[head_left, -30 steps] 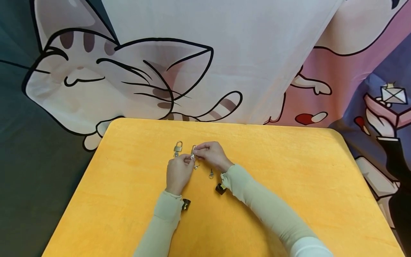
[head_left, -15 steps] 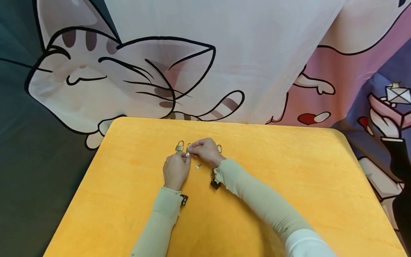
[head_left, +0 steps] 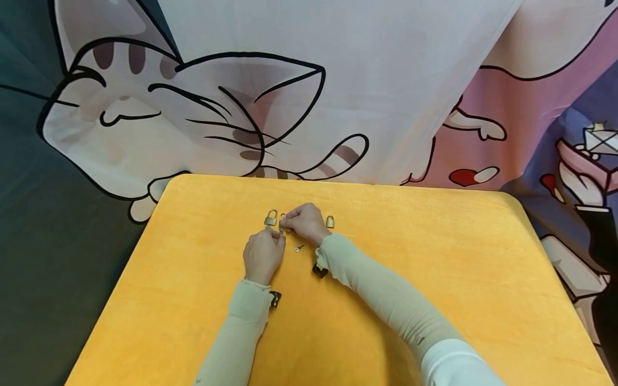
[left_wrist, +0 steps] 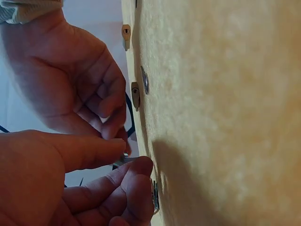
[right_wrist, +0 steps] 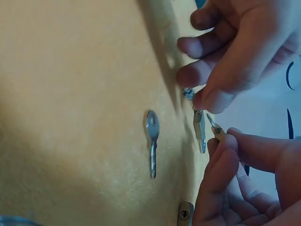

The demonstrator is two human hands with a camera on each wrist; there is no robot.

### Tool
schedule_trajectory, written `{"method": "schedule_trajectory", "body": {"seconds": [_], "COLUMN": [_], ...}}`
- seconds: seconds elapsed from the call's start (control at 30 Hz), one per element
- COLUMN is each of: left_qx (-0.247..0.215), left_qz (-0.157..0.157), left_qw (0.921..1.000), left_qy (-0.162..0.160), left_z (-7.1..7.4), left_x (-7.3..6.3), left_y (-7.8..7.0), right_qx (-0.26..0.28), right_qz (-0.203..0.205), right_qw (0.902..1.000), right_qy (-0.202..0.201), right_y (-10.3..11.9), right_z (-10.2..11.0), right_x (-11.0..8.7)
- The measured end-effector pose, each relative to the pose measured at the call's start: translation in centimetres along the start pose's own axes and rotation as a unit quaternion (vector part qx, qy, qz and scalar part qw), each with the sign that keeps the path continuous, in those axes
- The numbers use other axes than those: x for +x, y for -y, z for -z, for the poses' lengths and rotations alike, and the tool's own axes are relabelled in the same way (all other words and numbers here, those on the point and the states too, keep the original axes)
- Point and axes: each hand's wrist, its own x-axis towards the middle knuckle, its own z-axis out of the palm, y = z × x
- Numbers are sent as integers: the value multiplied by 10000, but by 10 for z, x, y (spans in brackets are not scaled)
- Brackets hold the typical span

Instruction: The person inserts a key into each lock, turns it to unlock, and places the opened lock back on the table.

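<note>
Close together over the back of the yellow table are both hands. The right hand (head_left: 305,221) pinches a small brass padlock (right_wrist: 219,131) between thumb and fingers. My left hand (head_left: 264,256) pinches a small silver key (left_wrist: 128,160) right at that padlock; the fingers hide most of the key. Just beyond the left hand, a larger padlock (head_left: 271,220) lies on the table. Another padlock (head_left: 330,221) stands to the right of the right hand. A loose key (head_left: 298,248) lies between the hands, seen larger in the right wrist view.
The yellow table (head_left: 410,279) ends at a rounded back edge against a cartoon cat cloth (head_left: 193,118). Dark wrist cameras (head_left: 320,270) sit at both cuffs. In the left wrist view, two padlocks (left_wrist: 136,95) stand near the right hand.
Both hands have shifted a little left and away from the body with the held padlock. The padlock right of the right hand has come into view; a key near the right cuff is now hidden.
</note>
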Motion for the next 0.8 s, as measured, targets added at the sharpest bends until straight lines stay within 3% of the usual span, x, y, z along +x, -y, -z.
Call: {"method": "schedule_trajectory", "body": {"seconds": [0.3, 0.8], "left_qx": [-130, -167], "left_qz": [-120, -282], "left_qw": [9997, 9995], "left_qy": [176, 39], "left_z": [-5, -9], "left_x": [-11, -22], "left_y": [-4, -7], "right_qx": [-878, -1501], "right_qz": [-71, 27], "right_qw": [9960, 9877], "right_qy": [-124, -448], "right_y": [2, 1], "right_z": [-2, -5], "right_x": [0, 4]}}
